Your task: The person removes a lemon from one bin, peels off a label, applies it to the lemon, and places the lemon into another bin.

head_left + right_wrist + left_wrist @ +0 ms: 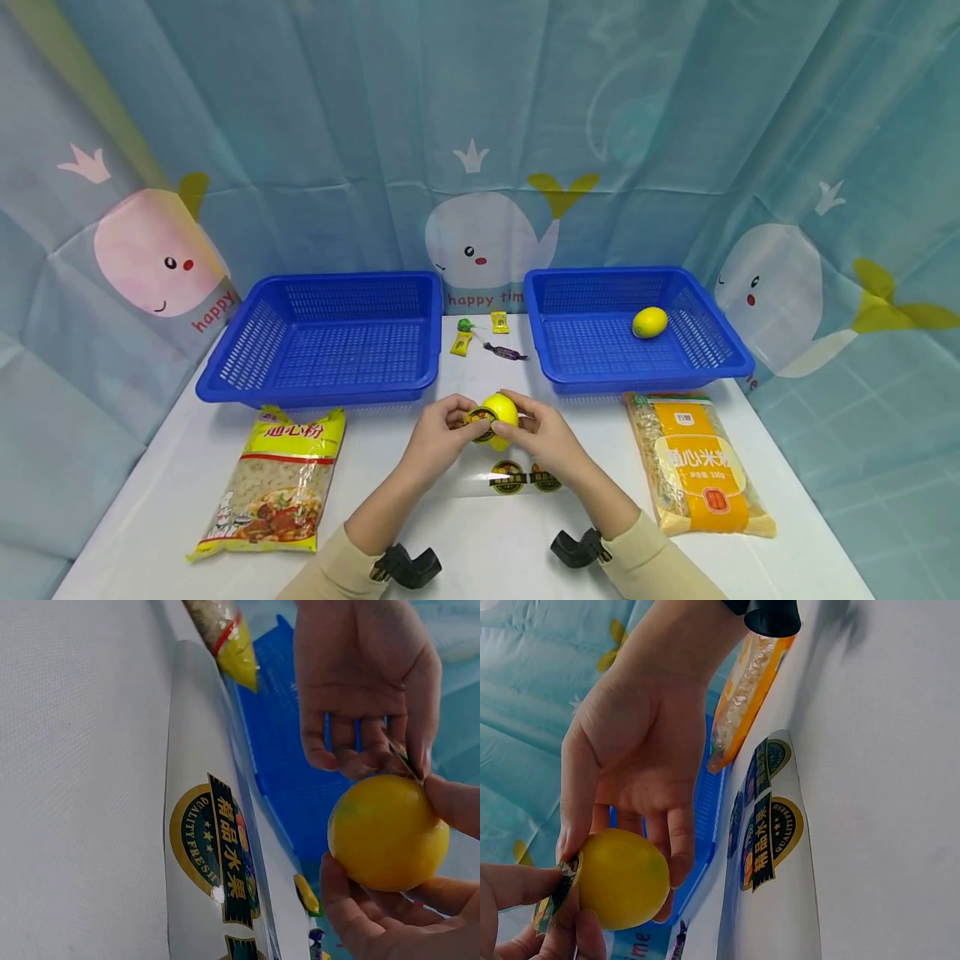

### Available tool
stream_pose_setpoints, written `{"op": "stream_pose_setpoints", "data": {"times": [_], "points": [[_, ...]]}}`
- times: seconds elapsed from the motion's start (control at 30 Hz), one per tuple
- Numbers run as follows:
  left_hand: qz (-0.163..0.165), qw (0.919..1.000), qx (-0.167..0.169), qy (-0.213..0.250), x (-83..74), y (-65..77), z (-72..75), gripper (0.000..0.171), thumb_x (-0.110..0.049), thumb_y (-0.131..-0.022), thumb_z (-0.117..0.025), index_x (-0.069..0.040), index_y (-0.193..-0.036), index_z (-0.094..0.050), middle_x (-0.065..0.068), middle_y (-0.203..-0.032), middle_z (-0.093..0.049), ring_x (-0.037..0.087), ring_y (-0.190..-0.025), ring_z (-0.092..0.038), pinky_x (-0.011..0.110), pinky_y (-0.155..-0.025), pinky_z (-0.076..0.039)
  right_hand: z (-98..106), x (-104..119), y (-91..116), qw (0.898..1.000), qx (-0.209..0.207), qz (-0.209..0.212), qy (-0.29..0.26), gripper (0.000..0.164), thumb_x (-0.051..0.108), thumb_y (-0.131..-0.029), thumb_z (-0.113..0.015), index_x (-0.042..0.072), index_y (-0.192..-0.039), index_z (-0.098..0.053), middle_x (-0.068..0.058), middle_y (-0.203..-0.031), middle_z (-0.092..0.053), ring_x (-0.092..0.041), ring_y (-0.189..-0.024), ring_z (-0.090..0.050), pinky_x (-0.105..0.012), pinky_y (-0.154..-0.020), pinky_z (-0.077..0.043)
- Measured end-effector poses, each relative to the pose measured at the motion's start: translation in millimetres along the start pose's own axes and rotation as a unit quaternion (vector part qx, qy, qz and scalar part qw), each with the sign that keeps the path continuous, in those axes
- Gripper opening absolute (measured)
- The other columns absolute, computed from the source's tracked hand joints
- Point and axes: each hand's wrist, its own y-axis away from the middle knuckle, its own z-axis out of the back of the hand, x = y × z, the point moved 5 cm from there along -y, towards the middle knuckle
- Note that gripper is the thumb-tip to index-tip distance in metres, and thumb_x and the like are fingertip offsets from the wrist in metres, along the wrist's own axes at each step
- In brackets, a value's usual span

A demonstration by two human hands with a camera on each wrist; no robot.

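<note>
Both hands meet over the middle of the table at a yellow lemon (pixel 504 408). My right hand (pixel 551 437) holds the lemon, its fingers around the fruit and its thumb at the front near the label. My left hand (pixel 442 437) pinches a round black-and-gold sticker (pixel 480 423), which lies against the lemon's left side. In the left wrist view the sticker (pixel 558 894) stands at the lemon's (pixel 624 879) edge between fingers of both hands. Below the hands lies a clear sheet of matching labels (pixel 508 477), some printed "QUALITY FRESH".
A blue basket (pixel 318 392) stands back left; another blue basket (pixel 637 381) at back right contains a lemon (pixel 649 322). Wrapped candies (pixel 505 352) and a green lollipop (pixel 465 325) lie between them. Pasta bags flank the hands: yellow (pixel 281 483) left, orange (pixel 701 467) right.
</note>
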Motion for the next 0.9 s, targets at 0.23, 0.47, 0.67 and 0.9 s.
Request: {"op": "stream_pose_setpoints", "data": {"times": [0.23, 0.47, 0.67, 0.9], "points": [[-0.019, 0.9994, -0.01, -0.025, -1.2, -0.6, 2.6, 0.02, -0.024, -0.088, -0.079, -0.006, -0.092, -0.071, 0.003, -0.081, -0.07, 0.015, -0.075, -0.059, 0.023, -0.063, -0.048, 5, 1, 2, 1.0, -0.005, 0.005, -0.015, 0.061, 0.028, -0.095, -0.072, 0.006, -0.147, -0.049, -0.017, -0.14, -0.059, -0.028, -0.121, -0.065, -0.025, -0.092, -0.057], [-0.026, 0.9981, -0.004, -0.056, -0.3, -0.1, 1.8, 0.024, -0.03, -0.087, -0.079, -0.007, -0.086, -0.072, 0.002, -0.08, -0.07, 0.014, -0.075, -0.061, 0.026, -0.063, -0.048, 10, 0, 4, 1.0, 0.009, 0.024, -0.015, 0.057, 0.025, -0.097, -0.069, 0.007, -0.148, -0.05, -0.018, -0.142, -0.058, -0.03, -0.127, -0.06, -0.027, -0.092, -0.057], [-0.026, 0.9973, -0.001, -0.068, 2.2, -0.3, 1.4, 0.025, -0.033, -0.088, -0.078, -0.008, -0.087, -0.073, 0.002, -0.086, -0.075, 0.014, -0.083, -0.069, 0.03, -0.071, -0.054, 11, -1, 3, 0.999, 0.022, 0.036, -0.021, 0.056, 0.022, -0.1, -0.065, 0.003, -0.148, -0.047, -0.022, -0.143, -0.056, -0.034, -0.131, -0.057, -0.028, -0.096, -0.056], [-0.026, 0.9976, -0.006, -0.065, -5.0, 3.4, 1.6, 0.024, -0.033, -0.088, -0.079, -0.01, -0.084, -0.072, 0.001, -0.083, -0.076, 0.012, -0.081, -0.071, 0.031, -0.071, -0.055, 11, 5, 5, 0.999, 0.027, 0.044, -0.016, 0.057, 0.026, -0.101, -0.063, 0.002, -0.15, -0.044, -0.022, -0.143, -0.056, -0.033, -0.128, -0.059, -0.028, -0.093, -0.057]]}}
